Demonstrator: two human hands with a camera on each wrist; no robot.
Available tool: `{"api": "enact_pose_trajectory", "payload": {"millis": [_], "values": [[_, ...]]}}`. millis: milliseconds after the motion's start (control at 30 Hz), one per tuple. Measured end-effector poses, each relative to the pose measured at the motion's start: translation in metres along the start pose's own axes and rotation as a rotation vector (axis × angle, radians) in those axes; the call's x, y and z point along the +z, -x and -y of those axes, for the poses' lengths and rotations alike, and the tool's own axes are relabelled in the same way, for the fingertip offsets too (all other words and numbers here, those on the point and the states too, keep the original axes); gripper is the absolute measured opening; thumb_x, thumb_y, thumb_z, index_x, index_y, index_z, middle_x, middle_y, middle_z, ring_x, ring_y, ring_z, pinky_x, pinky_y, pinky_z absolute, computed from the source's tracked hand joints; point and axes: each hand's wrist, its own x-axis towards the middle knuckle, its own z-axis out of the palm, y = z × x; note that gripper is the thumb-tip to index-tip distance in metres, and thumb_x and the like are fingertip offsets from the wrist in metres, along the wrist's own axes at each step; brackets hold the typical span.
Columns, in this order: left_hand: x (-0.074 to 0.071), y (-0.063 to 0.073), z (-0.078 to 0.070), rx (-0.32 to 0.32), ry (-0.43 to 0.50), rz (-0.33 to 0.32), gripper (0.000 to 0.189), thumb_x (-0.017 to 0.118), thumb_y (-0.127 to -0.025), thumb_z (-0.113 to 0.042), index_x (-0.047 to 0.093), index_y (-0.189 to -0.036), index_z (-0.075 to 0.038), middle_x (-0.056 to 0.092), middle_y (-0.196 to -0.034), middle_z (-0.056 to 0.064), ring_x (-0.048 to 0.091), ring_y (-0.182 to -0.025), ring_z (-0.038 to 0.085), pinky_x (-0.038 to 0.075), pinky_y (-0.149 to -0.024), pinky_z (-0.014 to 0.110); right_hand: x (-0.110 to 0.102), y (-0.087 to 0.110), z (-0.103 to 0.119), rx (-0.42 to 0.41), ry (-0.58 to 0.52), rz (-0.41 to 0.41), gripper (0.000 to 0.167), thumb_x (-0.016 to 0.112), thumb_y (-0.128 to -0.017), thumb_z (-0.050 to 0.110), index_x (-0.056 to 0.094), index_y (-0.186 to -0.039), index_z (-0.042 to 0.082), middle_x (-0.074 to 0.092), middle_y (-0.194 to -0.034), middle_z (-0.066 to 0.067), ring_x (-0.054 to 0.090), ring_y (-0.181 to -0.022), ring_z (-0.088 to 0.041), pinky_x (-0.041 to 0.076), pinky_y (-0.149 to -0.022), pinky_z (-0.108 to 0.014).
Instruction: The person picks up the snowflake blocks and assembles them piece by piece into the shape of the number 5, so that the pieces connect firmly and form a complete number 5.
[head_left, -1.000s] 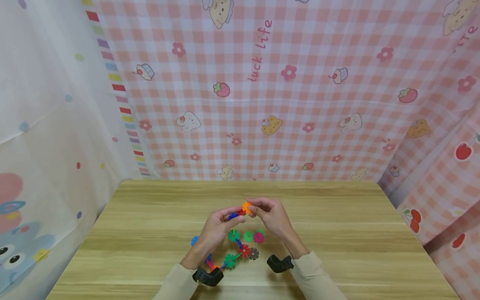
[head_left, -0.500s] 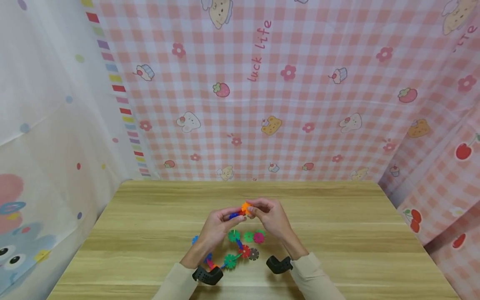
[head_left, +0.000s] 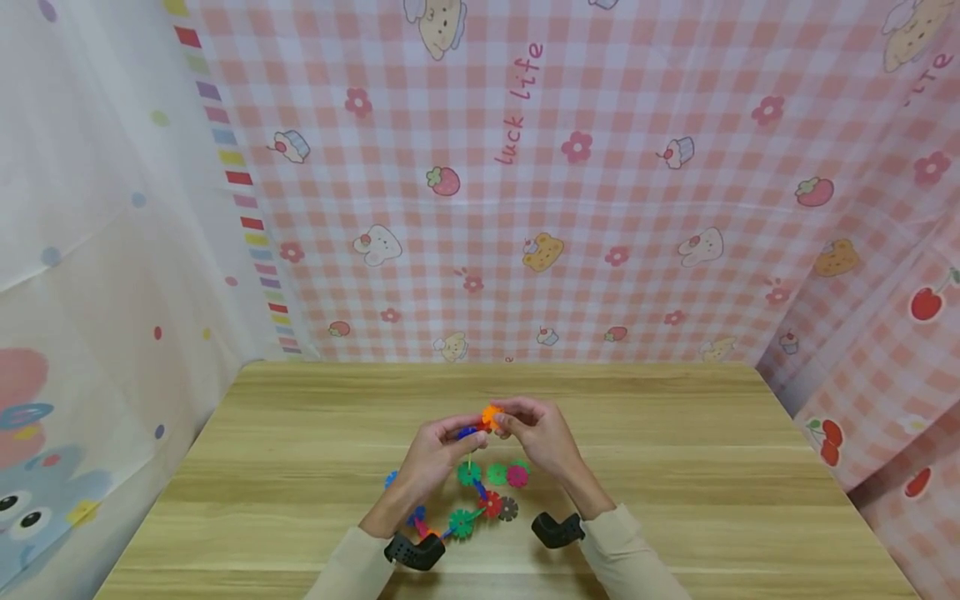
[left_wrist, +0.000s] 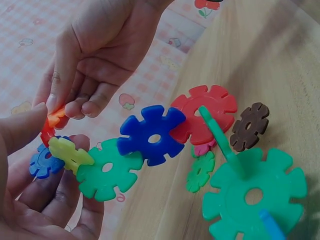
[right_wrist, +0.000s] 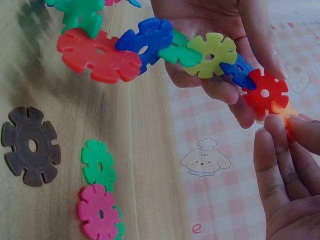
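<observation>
My left hand [head_left: 435, 450] holds the end of a chain of notched plastic snowflake discs, its thumb and fingers around a red disc [right_wrist: 256, 100] and a small blue disc [right_wrist: 232, 74]. An orange disc [head_left: 491, 416] is pinched between the thumb and fingers of my right hand [head_left: 546, 437]. It meets the red disc's edge, partly hidden by fingertips in the right wrist view. From there the chain runs down through a yellow disc [right_wrist: 220, 46], a green disc [left_wrist: 122, 175], a blue disc [left_wrist: 170, 135] and another red disc [left_wrist: 220, 117] toward the table.
The chain's lower part, with a large green disc [head_left: 460, 523], curves over the wooden table [head_left: 675, 467] below my left forearm. Loose beside it lie a brown disc [right_wrist: 20, 150], a light green disc [right_wrist: 92, 160] and a pink disc [right_wrist: 90, 202]. A checked cloth [head_left: 622, 292] hangs behind.
The orange disc has shifted very slightly left against the red one, with my right fingers still pinching it. Otherwise both hands and the chain stay nearly in place.
</observation>
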Motion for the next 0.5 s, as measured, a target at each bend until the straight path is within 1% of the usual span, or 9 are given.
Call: {"api": "enact_pose_trajectory", "payload": {"millis": [100,200,333,467,500], "values": [[0.0,0.0,0.0,-0.007,0.005,0.002,0.041,0.067,-0.096,-0.024,0.062,-0.13,-0.002,0.067,-0.119,0.024,0.067,-0.103,0.028,0.052,-0.098,0.042,0.0,0.0,-0.001,0.0,-0.002,0.003,0.022,0.063,-0.096,0.003,0.07,-0.117,0.001,0.072,-0.102,-0.018,0.069,-0.081,-0.023,0.059,-0.075,-0.035],[0.0,0.0,0.0,-0.014,0.004,-0.001,0.042,0.066,-0.096,-0.026,0.061,-0.131,-0.002,0.065,-0.122,0.024,0.067,-0.103,0.028,0.051,-0.098,0.046,0.0,0.0,-0.001,0.001,0.0,0.009,0.023,0.063,-0.096,0.005,0.069,-0.118,0.002,0.072,-0.101,-0.018,0.069,-0.082,-0.029,0.059,-0.075,-0.037],[0.0,0.0,0.0,-0.003,-0.003,-0.008,0.044,0.064,-0.098,-0.027,0.059,-0.134,-0.002,0.063,-0.124,0.024,0.066,-0.1,0.024,0.049,-0.098,0.05,-0.003,0.001,0.0,0.007,0.021,0.006,0.026,0.062,-0.098,0.009,0.068,-0.123,0.005,0.072,-0.098,-0.017,0.068,-0.081,-0.034,0.059,-0.075,-0.042],[-0.001,-0.001,-0.001,0.008,-0.002,-0.024,0.042,0.063,-0.099,-0.025,0.058,-0.134,-0.002,0.061,-0.128,0.024,0.065,-0.1,0.024,0.049,-0.099,0.051,-0.011,0.003,0.0,0.032,0.038,-0.023,0.026,0.06,-0.099,0.01,0.068,-0.124,0.005,0.072,-0.098,-0.016,0.066,-0.083,-0.039,0.058,-0.076,-0.046],[-0.002,-0.001,-0.001,0.01,0.0,-0.031,0.042,0.063,-0.099,-0.024,0.058,-0.134,-0.002,0.06,-0.128,0.025,0.065,-0.1,0.025,0.049,-0.098,0.051,-0.013,0.004,-0.001,0.041,0.039,-0.028,0.026,0.06,-0.099,0.01,0.068,-0.123,0.005,0.072,-0.099,-0.016,0.066,-0.084,-0.039,0.058,-0.076,-0.047]]}}
